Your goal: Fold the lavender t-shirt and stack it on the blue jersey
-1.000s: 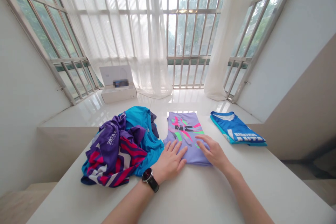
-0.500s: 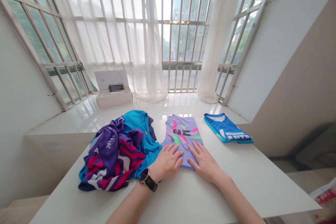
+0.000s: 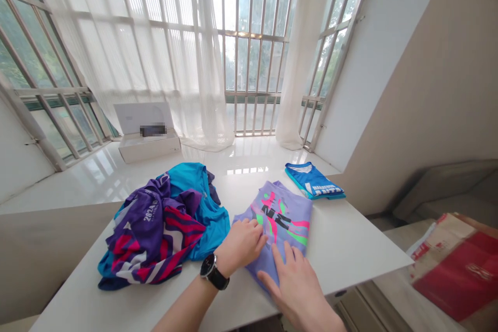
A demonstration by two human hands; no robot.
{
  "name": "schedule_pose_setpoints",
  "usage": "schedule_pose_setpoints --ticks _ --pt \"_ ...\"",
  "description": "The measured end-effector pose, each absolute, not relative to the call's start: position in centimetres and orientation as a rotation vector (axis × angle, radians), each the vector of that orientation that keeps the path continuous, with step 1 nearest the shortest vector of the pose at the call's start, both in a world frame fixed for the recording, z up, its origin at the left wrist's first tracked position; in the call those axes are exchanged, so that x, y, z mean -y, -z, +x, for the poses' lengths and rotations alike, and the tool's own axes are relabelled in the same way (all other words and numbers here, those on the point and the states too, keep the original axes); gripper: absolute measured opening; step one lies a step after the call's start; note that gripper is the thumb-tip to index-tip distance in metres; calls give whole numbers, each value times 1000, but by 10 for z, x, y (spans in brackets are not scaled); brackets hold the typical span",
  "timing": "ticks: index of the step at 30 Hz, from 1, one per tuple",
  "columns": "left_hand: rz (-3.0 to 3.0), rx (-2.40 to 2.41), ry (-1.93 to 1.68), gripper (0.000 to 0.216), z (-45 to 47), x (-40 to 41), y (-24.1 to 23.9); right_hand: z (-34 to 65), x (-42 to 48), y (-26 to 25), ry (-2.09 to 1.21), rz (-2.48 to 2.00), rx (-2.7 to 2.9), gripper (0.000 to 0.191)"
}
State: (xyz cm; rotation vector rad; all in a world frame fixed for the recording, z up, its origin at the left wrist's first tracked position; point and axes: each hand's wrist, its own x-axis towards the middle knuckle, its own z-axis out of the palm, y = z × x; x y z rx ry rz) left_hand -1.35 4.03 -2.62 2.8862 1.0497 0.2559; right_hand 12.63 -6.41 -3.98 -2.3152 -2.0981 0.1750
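Observation:
A folded lavender shirt (image 3: 287,213) with pink, green and black print lies on the white table (image 3: 352,249), turned at an angle. My left hand (image 3: 241,243), with a black watch (image 3: 213,272) on its wrist, has its fingers curled on the shirt's left edge. My right hand (image 3: 299,284) rests flat on the shirt's near corner, fingers apart. To the left sits a loose pile of purple, teal and striped shirts (image 3: 163,220). A folded blue shirt (image 3: 313,181) lies at the table's far right corner.
An open white box (image 3: 146,136) stands on the glossy window ledge behind the table, in front of sheer curtains. A red and brown package (image 3: 459,270) lies low at the right, beyond the table's edge. A beige wall runs along the right.
The lavender shirt has turned and slid toward the right, nearer the blue shirt. My left hand's fingers have curled on its edge, my right hand pulled back to its near corner, and my view swung right.

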Motion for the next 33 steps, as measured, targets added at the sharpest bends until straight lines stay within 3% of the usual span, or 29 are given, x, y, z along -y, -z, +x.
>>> schedule_pose_setpoints --ticks 8,11,13,16,19,25,28,33 --pt "2848 -870 -295 33 -18 -41 31 127 64 9 -367 -2113 2095 52" --pt "2831 -833 -318 45 -19 -45 46 164 49 17 -392 -1950 2039 44" --pt "2821 -819 -298 56 -19 -47 53 198 41 32 -237 -1873 2038 40" --pt "2831 -854 -323 60 -18 -44 50 243 37 59 -138 -1993 1972 49" --pt "2879 -751 -413 50 -13 -32 35 264 39 76 -123 -2099 1934 57" --pt "2936 -518 -282 34 -8 -24 27 257 36 72 -44 -2226 1941 58" --pt "2967 -697 -315 28 -16 -41 34 239 32 61 19 -2385 1883 60" --pt "2956 -1275 -361 42 -24 -67 42 188 26 32 -120 -2494 1904 67"
